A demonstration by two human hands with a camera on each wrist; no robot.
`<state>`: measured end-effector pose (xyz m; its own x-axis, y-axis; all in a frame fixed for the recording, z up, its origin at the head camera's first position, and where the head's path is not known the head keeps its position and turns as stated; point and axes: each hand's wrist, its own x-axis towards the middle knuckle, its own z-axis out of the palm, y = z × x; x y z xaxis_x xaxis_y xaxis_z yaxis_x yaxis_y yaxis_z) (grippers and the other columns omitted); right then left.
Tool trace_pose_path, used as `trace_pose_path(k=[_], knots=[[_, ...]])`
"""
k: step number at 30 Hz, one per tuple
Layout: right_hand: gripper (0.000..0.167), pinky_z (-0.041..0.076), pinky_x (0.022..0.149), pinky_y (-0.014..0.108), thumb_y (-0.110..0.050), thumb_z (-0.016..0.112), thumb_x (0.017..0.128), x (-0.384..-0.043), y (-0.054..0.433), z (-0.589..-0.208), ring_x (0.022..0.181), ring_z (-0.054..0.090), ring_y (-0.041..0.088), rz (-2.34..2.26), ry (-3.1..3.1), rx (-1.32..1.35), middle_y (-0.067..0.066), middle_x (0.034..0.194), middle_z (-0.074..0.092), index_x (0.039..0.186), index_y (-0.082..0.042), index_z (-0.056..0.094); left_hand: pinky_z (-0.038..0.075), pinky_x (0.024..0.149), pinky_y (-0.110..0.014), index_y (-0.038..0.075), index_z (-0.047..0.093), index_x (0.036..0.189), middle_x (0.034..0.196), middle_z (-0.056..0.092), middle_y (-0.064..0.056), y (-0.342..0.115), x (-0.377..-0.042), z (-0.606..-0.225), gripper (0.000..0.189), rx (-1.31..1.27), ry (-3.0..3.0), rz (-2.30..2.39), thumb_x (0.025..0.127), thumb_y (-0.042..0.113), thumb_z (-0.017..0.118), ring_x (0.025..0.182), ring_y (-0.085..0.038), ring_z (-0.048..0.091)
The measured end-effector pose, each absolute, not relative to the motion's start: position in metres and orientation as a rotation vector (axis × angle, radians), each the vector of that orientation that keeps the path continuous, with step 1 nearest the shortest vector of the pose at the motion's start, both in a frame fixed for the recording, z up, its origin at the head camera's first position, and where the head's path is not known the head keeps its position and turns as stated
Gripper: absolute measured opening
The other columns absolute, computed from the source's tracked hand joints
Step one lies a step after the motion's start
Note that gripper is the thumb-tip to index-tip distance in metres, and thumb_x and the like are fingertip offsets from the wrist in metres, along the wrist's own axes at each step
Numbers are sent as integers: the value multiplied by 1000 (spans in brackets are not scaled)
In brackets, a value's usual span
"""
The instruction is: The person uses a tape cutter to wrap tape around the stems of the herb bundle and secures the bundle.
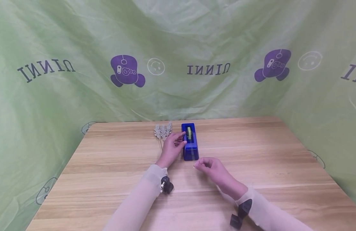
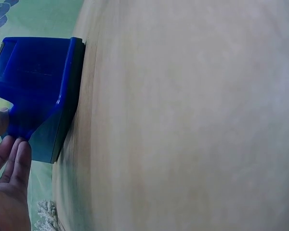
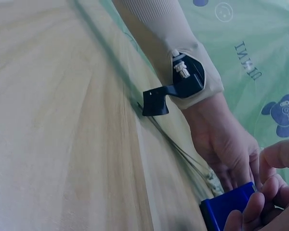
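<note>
A blue tape dispenser stands toward the back middle of the table, a yellow-green tape roll set in it. My left hand holds the dispenser at its left side, thumb and fingers at its edge beside the roll. In the left wrist view the dispenser shows its serrated cutter at the far left. Just in front of the dispenser, my right hand pinches the clear tape's end between thumb and forefinger. The right wrist view has these fingers close by the dispenser's cutter end, partly hiding it.
Several grey-white artificial sprigs with thin stems lie left of the dispenser, partly behind my left hand. The wooden table meets a green printed cloth at its back and sides. Each sleeve carries a black wrist mount.
</note>
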<state>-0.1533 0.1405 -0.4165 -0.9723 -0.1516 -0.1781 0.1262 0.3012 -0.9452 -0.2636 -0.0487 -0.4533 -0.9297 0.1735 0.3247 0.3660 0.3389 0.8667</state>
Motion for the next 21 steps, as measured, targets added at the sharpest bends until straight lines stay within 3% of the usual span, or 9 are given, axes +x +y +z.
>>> trace_pose_path(k=[9, 15, 21], knots=[[21, 46, 100, 33, -17, 67, 100, -146, 144, -420, 105, 62, 15, -1727, 2334, -60, 12, 114, 75, 107, 2, 72, 61, 97, -39, 1, 66, 137, 119, 67, -20, -48, -264, -454, 42, -498, -2413, -1628, 96, 3, 72, 107, -33, 70], [20, 48, 109, 45, -19, 67, 101, -139, 147, -421, 110, 64, 17, -1719, 2337, -63, 14, 120, 74, 108, -1, 72, 61, 97, -39, 1, 66, 137, 118, 66, -21, -49, -264, -454, 42, -501, -2410, -1633, 96, 3, 72, 106, -34, 69], [20, 48, 99, 34, -17, 68, 99, -132, 145, -421, 104, 62, 16, -1760, 2290, -75, 15, 116, 73, 107, 1, 71, 61, 97, -39, 1, 66, 137, 118, 66, -21, -48, -264, -453, 42, -498, -2421, -1626, 96, 3, 72, 106, -33, 70]])
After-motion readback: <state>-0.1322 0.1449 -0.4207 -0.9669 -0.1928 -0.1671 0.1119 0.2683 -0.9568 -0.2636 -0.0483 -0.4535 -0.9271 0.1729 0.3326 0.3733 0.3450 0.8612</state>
